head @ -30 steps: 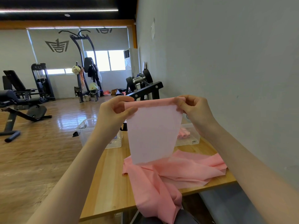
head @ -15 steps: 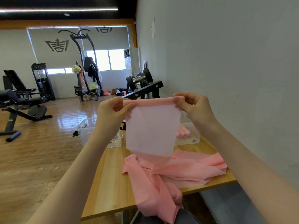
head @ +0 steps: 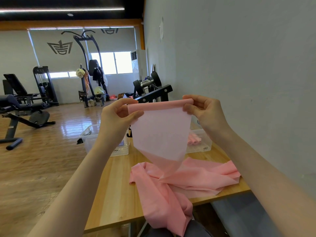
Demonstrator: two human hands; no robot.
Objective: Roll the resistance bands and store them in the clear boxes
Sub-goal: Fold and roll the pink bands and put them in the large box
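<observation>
I hold a pink resistance band (head: 161, 132) stretched flat in the air above the wooden table (head: 116, 194). My left hand (head: 118, 117) pinches its top left corner and my right hand (head: 203, 112) pinches the top right, where the top edge is curled into a thin roll. The band hangs down to a crumpled pink heap of band (head: 184, 178) that spills over the table's near edge. Behind stand two clear boxes: the left box (head: 119, 149) partly hidden by my arm, the right box (head: 201, 142) with rolled pink bands (head: 194, 140) inside.
A grey wall (head: 239, 65) runs close along the right of the table. A black dumbbell rack (head: 153, 93) stands behind the boxes. Weight benches (head: 20, 110) and machines fill the wooden gym floor at left. A dark padded seat (head: 239, 214) lies below the table's right corner.
The rolled top edge has grown slightly and the hanging flat part has shortened, drawing more band up off the heap. Both hands stay at about the same height.
</observation>
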